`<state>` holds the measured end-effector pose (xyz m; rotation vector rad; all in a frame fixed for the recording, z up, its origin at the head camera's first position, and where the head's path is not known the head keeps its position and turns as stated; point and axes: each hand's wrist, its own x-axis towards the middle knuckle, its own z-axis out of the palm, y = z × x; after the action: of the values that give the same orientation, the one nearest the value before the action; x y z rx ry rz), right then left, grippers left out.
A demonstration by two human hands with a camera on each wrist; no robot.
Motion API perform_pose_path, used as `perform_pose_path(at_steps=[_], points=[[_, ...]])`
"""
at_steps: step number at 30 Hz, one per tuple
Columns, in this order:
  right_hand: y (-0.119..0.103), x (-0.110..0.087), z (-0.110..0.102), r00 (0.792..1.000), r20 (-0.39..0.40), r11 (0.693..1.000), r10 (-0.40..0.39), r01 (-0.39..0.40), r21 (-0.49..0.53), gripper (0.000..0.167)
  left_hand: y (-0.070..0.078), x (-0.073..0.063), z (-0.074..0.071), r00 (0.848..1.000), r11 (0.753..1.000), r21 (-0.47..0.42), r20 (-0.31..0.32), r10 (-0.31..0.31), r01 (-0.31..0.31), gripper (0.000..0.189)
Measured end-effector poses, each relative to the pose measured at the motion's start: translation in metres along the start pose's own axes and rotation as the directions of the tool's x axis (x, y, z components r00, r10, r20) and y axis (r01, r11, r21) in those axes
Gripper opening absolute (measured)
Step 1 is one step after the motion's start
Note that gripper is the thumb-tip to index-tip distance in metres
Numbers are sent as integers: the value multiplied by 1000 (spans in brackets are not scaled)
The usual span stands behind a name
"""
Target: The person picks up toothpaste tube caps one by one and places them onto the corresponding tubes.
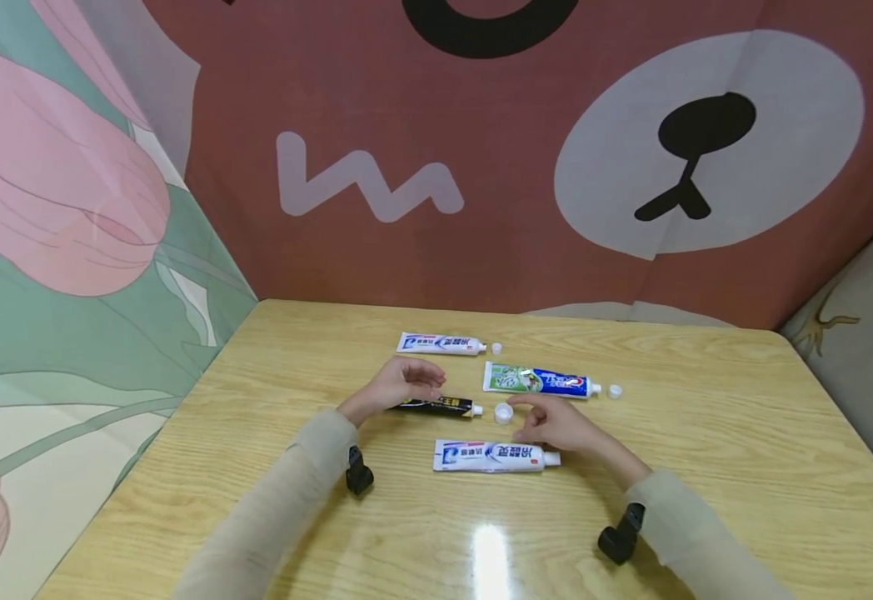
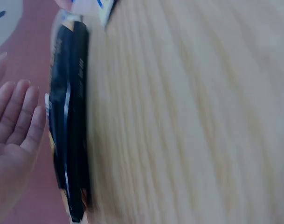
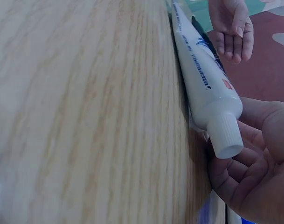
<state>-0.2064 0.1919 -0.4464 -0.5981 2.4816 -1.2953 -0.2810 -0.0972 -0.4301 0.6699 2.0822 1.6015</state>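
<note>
A black toothpaste tube lies on the table with its nozzle bare and pointing right. My left hand hovers over its left part and hides that end; its fingers are relaxed, with nothing in them. A round white cap sits just right of the nozzle. My right hand is beside this cap, index finger and thumb spread apart at its right side. In front of the hand lies a white and blue toothpaste tube, its white ribbed cap on, seen close up in the right wrist view.
Farther back lie a smaller white toothpaste tube and a green and blue toothpaste tube. Each has a small loose cap, one at the back and one at the right. Printed cloth hangs behind the wooden table.
</note>
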Motion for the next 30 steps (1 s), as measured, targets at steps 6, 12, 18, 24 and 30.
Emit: perform_pose_path(at_steps=[6,12,18,24,30], points=[[1,6,1,1000,11,999,27,-27,-40,58,-8,5,-2,998,998,38,22,-51,50,33],[0,10,4,999,4,997,50,-50,-60,57,-13,9,-3,994,994,74,57,-90,86,32],[0,13,5,999,-5,993,49,-49,-104,53,-18,12,-3,995,989,136,73,-66,56,33],[1,17,6,997,-28,989,71,-74,-131,45,-21,13,-3,995,980,196,86,-46,29,35],[1,18,7,996,-49,989,73,-79,-127,38,-18,12,-2,993,957,289,103,-52,20,35]])
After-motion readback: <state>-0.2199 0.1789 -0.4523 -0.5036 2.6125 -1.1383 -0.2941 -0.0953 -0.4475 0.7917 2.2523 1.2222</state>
